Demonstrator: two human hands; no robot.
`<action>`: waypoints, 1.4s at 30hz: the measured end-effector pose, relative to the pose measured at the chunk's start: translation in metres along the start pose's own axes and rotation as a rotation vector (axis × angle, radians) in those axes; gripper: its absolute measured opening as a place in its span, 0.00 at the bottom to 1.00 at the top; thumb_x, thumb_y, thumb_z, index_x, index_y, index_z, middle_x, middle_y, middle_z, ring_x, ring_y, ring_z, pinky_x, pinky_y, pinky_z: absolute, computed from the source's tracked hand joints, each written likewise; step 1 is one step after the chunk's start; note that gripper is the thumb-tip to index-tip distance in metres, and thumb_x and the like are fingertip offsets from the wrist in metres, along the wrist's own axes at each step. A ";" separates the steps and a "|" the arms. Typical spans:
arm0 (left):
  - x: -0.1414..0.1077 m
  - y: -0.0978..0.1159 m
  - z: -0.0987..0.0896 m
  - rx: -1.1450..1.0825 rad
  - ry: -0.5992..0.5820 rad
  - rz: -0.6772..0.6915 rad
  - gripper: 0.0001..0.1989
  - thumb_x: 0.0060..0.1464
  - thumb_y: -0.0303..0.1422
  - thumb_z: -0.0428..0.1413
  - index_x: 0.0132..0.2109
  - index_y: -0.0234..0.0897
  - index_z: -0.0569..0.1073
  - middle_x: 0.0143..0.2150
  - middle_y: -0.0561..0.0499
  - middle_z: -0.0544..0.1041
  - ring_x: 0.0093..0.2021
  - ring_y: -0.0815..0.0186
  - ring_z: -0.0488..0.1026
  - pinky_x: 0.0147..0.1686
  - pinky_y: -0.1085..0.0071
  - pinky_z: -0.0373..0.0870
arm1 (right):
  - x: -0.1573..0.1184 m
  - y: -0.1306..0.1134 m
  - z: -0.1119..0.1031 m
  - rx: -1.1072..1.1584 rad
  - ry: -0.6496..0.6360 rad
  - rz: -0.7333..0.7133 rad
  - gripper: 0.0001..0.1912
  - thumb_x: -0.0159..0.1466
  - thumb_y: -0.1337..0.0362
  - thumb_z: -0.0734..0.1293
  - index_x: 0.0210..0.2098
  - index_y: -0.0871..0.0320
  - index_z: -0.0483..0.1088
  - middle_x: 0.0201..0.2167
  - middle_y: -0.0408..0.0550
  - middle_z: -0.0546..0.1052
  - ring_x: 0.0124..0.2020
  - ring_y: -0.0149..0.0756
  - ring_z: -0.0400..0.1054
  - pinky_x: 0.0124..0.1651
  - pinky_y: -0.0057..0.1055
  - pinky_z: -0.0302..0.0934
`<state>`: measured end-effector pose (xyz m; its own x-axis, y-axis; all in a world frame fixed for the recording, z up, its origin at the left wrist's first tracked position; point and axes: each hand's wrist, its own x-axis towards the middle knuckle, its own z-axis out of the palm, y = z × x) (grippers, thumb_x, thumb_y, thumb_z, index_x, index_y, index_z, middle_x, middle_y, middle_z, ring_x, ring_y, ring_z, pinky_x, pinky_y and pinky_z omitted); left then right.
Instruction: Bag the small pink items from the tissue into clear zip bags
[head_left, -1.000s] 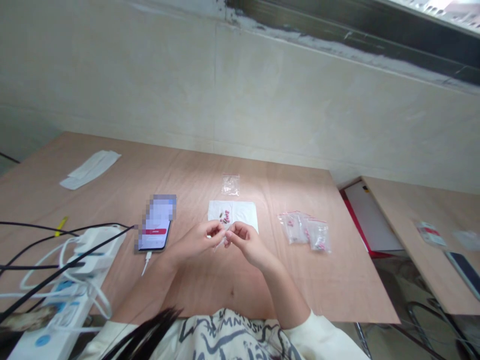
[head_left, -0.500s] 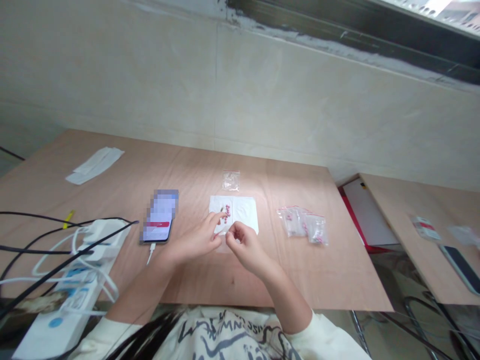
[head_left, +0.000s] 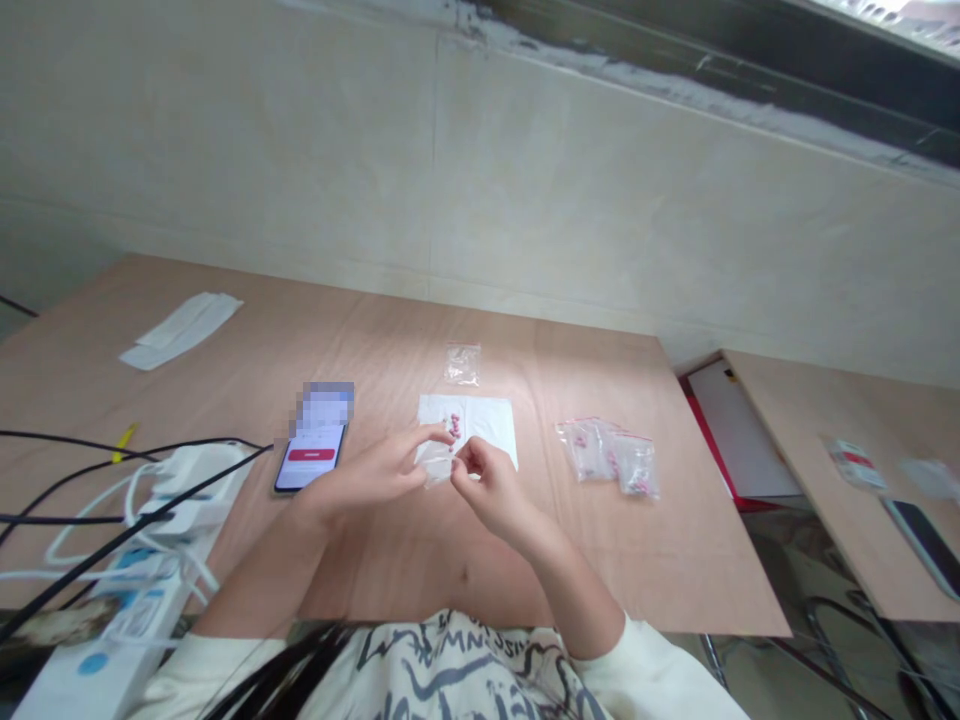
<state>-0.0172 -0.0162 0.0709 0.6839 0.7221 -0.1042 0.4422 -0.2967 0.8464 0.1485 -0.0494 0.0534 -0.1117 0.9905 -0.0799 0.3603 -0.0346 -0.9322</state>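
On the table's middle lies a white sheet [head_left: 491, 412], like a tissue, with several small red beads [head_left: 454, 424] on its left half. My left hand [head_left: 379, 466] reaches in from the left, index finger stretched to the beads and thumb held apart below; it grips nothing that I can see. Just right of the beads, over the sheet's lower edge, my right hand [head_left: 491, 490] is closed in a pinch of thumb and forefinger. Whatever lies between those fingertips is too small to make out. Beyond the sheet is a small clear zip bag [head_left: 463, 364].
Two clear zip bags [head_left: 637, 465] with reddish pieces lie to the right. Left of my hands is a phone [head_left: 311, 455]; a power strip [head_left: 112, 640] with tangled cables fills the left front. Folded white paper [head_left: 180, 330] lies at back left. A second table [head_left: 825, 420] stands at right.
My left hand has drawn slightly left and its index finger is straighter. The right hand keeps its pinch in nearly the same place. The view has shifted a little.
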 end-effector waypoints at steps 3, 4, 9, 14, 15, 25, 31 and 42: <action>0.003 -0.003 0.000 -0.036 -0.073 0.047 0.24 0.48 0.31 0.52 0.54 0.41 0.57 0.55 0.48 0.62 0.56 0.62 0.58 0.55 0.65 0.54 | 0.009 0.001 -0.002 0.054 0.061 0.070 0.07 0.51 0.68 0.59 0.19 0.57 0.55 0.17 0.37 0.59 0.20 0.26 0.54 0.24 0.25 0.49; 0.004 -0.005 0.003 -0.030 -0.054 0.049 0.27 0.47 0.34 0.54 0.55 0.41 0.56 0.55 0.47 0.61 0.56 0.61 0.57 0.55 0.64 0.54 | 0.012 0.002 -0.002 0.114 0.059 0.095 0.07 0.52 0.67 0.59 0.20 0.57 0.55 0.17 0.37 0.60 0.20 0.26 0.55 0.24 0.25 0.50; 0.013 -0.024 0.014 0.109 0.151 0.012 0.23 0.47 0.36 0.54 0.51 0.39 0.59 0.51 0.45 0.64 0.53 0.59 0.60 0.52 0.63 0.58 | 0.027 0.027 -0.002 0.358 0.010 0.136 0.09 0.56 0.59 0.58 0.24 0.58 0.59 0.21 0.41 0.66 0.22 0.28 0.60 0.28 0.28 0.57; 0.020 -0.038 0.013 0.354 0.172 -0.024 0.22 0.47 0.37 0.54 0.49 0.35 0.62 0.48 0.44 0.67 0.50 0.57 0.62 0.50 0.61 0.57 | 0.041 0.071 0.004 -0.156 0.170 0.033 0.05 0.52 0.69 0.62 0.30 0.58 0.64 0.29 0.46 0.67 0.31 0.34 0.61 0.35 0.32 0.57; 0.021 -0.040 0.013 0.396 0.168 -0.033 0.21 0.47 0.37 0.54 0.49 0.35 0.62 0.48 0.44 0.68 0.49 0.57 0.62 0.50 0.61 0.56 | 0.043 0.076 0.006 -0.232 0.156 0.006 0.06 0.51 0.71 0.62 0.30 0.58 0.65 0.30 0.47 0.67 0.33 0.35 0.61 0.37 0.33 0.56; 0.030 -0.062 0.026 0.547 0.194 -0.097 0.23 0.45 0.38 0.55 0.48 0.34 0.63 0.47 0.44 0.68 0.48 0.55 0.61 0.48 0.58 0.53 | 0.044 0.068 0.008 -0.299 0.155 -0.044 0.03 0.55 0.69 0.62 0.26 0.57 0.67 0.26 0.46 0.68 0.33 0.35 0.61 0.39 0.33 0.55; 0.033 -0.063 0.023 0.526 0.208 -0.092 0.22 0.45 0.38 0.55 0.47 0.36 0.63 0.46 0.45 0.68 0.48 0.56 0.62 0.48 0.60 0.54 | 0.052 0.060 0.011 -0.198 0.137 -0.061 0.05 0.55 0.68 0.62 0.32 0.57 0.68 0.28 0.46 0.70 0.33 0.35 0.62 0.39 0.33 0.56; 0.036 -0.065 0.018 0.527 0.201 -0.149 0.22 0.44 0.38 0.55 0.47 0.38 0.63 0.47 0.44 0.68 0.49 0.55 0.62 0.49 0.59 0.51 | 0.074 0.078 0.001 -0.370 0.071 -0.089 0.04 0.54 0.72 0.63 0.25 0.58 0.67 0.29 0.48 0.68 0.36 0.37 0.60 0.40 0.34 0.55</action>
<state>-0.0107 0.0183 0.0032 0.4916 0.8689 -0.0572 0.7893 -0.4169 0.4509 0.1676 0.0213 -0.0256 -0.0981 0.9947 0.0323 0.6632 0.0895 -0.7431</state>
